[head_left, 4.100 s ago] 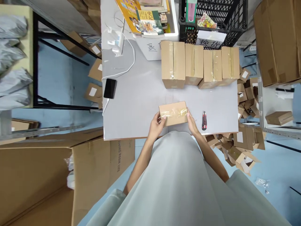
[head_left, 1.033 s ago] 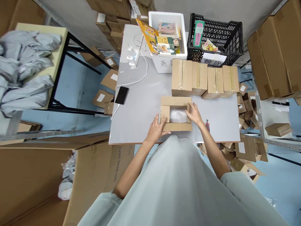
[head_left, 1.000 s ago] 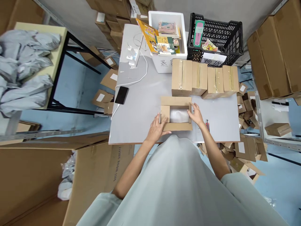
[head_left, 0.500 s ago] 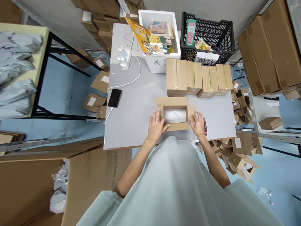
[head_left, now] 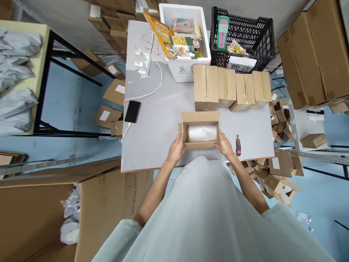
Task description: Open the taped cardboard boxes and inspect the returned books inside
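An opened cardboard box (head_left: 200,116) rests near the front of the table, its far flap raised. Inside lies something whitish and shiny, like a bubble-wrapped item (head_left: 202,133); what the wrap holds is hidden. My left hand (head_left: 176,148) grips the box's left side, fingers along the wall and thumb at the near corner. On the opposite side my right hand (head_left: 225,145) clasps the near right corner. A red and black box cutter (head_left: 238,145) lies on the table just right of my right hand.
Several taped cartons (head_left: 205,87) line the table's back right. Behind them stand a white foam bin (head_left: 185,74) with books and a black crate (head_left: 245,62). A phone (head_left: 132,111) with a white cable lies at left. A large open carton (head_left: 103,211) stands front left.
Both hands have shifted from the box's side flaps down to its outer sides and now hold it. The side flaps no longer spread outward, and the box cutter is fully uncovered.
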Demonstrator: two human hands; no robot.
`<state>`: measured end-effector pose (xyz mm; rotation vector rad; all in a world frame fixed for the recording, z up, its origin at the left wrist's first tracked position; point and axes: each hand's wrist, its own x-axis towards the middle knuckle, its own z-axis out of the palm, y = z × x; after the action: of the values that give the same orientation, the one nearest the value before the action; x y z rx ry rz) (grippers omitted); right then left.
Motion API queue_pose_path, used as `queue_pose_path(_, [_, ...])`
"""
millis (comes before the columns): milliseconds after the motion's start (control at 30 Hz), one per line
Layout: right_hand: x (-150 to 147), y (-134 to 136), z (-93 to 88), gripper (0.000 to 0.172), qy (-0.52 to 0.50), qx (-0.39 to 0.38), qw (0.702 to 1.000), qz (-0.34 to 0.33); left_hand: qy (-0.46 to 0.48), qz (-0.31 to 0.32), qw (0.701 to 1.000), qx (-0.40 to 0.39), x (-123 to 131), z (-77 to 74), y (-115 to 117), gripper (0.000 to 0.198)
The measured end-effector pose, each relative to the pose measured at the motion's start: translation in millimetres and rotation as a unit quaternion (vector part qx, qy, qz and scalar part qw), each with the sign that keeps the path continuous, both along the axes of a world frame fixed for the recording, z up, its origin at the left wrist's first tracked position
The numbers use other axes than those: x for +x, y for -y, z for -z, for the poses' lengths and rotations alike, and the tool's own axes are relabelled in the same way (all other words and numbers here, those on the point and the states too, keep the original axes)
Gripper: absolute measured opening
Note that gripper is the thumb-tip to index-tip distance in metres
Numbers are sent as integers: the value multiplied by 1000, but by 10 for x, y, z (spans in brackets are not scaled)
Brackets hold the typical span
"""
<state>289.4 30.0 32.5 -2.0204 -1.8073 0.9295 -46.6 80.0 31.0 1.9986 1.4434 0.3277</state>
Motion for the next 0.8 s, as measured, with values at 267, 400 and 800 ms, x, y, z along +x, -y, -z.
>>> queue_pose_path(267, [-75,-50,18,109,13,3,1000,13,71,-55,996,-27,70,97,-92,95])
queue_pose_path(400, [-14,50,3,113,2,8,1000,13,53,-55,997,-12,80,-78,-59,92])
queue_pose_path(800, [-244,25,-214,88,43,33,997,-47,-40,25,995,-86,967,166,-756,67])
